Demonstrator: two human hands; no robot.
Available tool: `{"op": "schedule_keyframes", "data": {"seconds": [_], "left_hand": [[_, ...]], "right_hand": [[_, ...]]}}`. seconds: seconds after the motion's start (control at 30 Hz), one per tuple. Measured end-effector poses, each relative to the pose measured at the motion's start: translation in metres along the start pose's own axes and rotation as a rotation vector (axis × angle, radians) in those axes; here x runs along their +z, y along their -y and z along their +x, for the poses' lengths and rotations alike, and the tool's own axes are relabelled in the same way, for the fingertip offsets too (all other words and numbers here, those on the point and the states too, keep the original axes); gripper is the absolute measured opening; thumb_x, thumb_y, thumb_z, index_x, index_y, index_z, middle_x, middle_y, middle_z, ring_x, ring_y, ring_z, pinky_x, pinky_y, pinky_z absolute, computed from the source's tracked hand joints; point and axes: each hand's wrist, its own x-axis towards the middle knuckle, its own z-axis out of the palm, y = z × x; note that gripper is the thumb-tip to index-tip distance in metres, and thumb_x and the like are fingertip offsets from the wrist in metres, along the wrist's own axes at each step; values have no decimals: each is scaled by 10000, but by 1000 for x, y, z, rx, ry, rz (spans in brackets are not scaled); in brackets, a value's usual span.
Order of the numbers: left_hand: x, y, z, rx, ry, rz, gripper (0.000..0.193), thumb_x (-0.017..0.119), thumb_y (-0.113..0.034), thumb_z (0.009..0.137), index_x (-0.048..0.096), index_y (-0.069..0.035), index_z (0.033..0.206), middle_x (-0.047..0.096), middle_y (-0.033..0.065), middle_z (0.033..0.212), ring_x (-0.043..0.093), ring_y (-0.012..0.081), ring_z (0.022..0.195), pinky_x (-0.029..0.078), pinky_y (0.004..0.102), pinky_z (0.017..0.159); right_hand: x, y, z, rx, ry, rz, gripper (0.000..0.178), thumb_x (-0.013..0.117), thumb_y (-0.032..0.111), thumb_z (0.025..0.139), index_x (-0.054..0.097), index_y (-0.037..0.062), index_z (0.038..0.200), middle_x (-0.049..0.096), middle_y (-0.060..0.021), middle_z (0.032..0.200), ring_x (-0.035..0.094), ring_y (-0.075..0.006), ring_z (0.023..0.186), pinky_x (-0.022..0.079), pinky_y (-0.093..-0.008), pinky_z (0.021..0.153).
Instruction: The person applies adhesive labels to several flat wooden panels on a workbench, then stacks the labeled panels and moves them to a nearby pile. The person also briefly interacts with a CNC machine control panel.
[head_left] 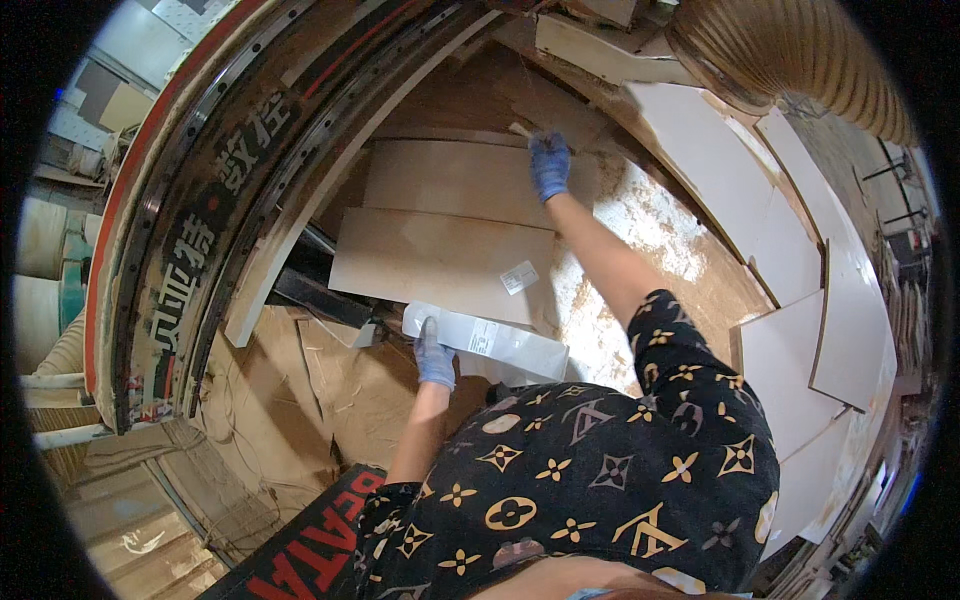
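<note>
My left hand [434,358], in a blue glove, grips the near left edge of a narrow white panel [520,347] with a printed label on it. The thumb lies on top and the other fingers are hidden beneath. My right hand [549,167], also blue-gloved, reaches far forward over the dusty work surface. Its fingers are closed round a small pale, stick-like piece [519,130], whose kind I cannot make out. Between the hands lie a wide pale board [440,258] with a white label [519,277] and a second board [450,180] behind it.
A long machine beam [205,200] with rails curves along the left. Sawdust [650,240] covers the surface on the right. White panels [720,180] lie further right, and a ribbed hose [790,45] hangs at the upper right. Dusty offcuts [280,370] lie at the lower left.
</note>
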Motion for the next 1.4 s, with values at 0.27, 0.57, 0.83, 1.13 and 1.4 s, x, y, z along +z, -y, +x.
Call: {"op": "schedule_keyframes", "data": {"seconds": [0.27,0.57,0.83,1.13,1.4], "left_hand": [[10,-3,3,89,-60,15,436,618,-278,819,482,-75,1180,533,78,1134,535,226,1014,472,392,836],[11,-1,3,108,-58,45,471,589,-306,831,456,-59,1210,515,86,1164,519,226,1037,457,389,860],[12,5,-5,97,40,15,446,588,-273,837,464,-46,1201,532,77,1118,538,216,988,472,373,827],[-10,19,-1,119,164,53,419,525,-319,867,474,-36,1172,545,68,1085,523,195,1009,419,340,880],[-15,2,-19,13,357,-326,464,466,-275,891,356,-49,1281,456,92,1216,456,234,1119,363,370,972]], "right_hand": [[72,14,-101,31,771,42,345,498,181,833,501,14,1135,564,-176,1070,508,-285,1053,392,-356,903],[1,42,-17,-464,417,-1075,522,560,450,763,555,89,1140,531,-164,1180,477,-344,1102,363,-423,928],[-11,56,13,-92,848,-1194,792,603,577,695,434,80,1288,402,-162,1336,380,-324,1231,313,-371,1005],[-78,74,-9,-100,965,-666,491,562,464,816,594,28,1039,618,-180,977,576,-270,870,445,-371,787],[-78,95,-65,59,1106,-335,566,523,494,827,520,58,1188,549,-205,1134,525,-262,1040,401,-355,904]]}}
